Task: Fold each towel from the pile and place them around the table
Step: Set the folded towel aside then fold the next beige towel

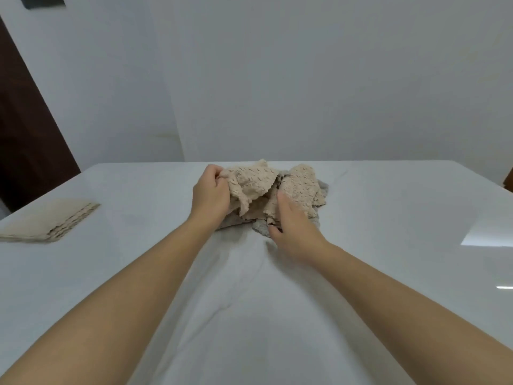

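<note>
A crumpled pile of towels [302,184] lies at the far middle of the white table [388,218]. Beige textured towels sit on top, and a grey towel [259,227] shows beneath them. My left hand [211,194] grips the left edge of a beige towel [251,179] at the top of the pile, fingers curled round the cloth. At the pile's near right side my right hand [293,225] pinches a beige fold between thumb and fingers. One folded beige towel [48,220] lies flat near the table's left edge.
A white cloth [236,301] with soft creases covers the table between my forearms. White walls stand behind the table, with a dark brown door [25,129] at the left. A bright reflection [483,232] lies on the table's right side.
</note>
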The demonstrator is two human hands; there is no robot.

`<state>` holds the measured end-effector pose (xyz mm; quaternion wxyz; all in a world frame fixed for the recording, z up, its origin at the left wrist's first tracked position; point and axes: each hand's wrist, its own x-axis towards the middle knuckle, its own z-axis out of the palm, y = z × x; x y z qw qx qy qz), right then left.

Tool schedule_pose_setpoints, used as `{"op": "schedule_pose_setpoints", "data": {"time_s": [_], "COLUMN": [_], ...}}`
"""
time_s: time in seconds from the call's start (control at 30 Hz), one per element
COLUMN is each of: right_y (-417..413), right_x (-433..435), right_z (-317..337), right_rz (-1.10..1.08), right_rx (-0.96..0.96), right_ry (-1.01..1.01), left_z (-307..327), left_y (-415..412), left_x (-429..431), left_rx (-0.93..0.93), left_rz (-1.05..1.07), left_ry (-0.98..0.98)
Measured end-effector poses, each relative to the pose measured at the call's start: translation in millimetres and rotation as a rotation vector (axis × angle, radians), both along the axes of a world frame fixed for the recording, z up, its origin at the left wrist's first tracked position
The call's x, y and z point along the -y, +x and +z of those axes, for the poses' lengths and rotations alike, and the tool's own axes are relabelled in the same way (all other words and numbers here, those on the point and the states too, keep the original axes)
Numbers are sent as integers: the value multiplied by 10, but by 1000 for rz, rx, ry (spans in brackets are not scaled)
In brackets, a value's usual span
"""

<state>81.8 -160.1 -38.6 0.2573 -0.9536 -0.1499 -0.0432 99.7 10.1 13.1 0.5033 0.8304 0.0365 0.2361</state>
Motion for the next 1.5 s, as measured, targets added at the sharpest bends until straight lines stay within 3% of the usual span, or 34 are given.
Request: {"op": "schedule_pose_setpoints", "data": {"time_s": [0.1,0.37,0.57,0.77,0.93,1.0,1.1,1.27,1.43,1.5], "right_y": [-98,-543,-915,-962,-914,-906,-896,-717,-445,-388], "right_x": [-141,-356,-315,-250,-85,-54,-26,132,365,360], "right_z": [139,467,605,684,795,815,837,939,1074,1167], "right_rz": [-24,109,171,3,-90,-72,-49,-89,-228,-297], "right_rx": [144,422,241,258,245,252,269,319,362,365], "right_ry": [157,326,556,526,457,368,251,228,163,168], "left_z": [233,494,538,575,574,585,616,783,875,940], "left_y": [-232,-762,-936,-1079,-1204,-1179,-1134,-1055,-872,-786], "left_x": [-44,-115,-133,-80,-284,-350,-416,-598,-803,-797], "left_rx": [1,-122,-104,-61,-131,-245,-339,-365,-342,-306], "left_rz": [-54,-133,-96,-201,-284,-289,-271,-348,-41,11], "left_ry": [53,271,341,374,900,954,982,937,919,729]}}
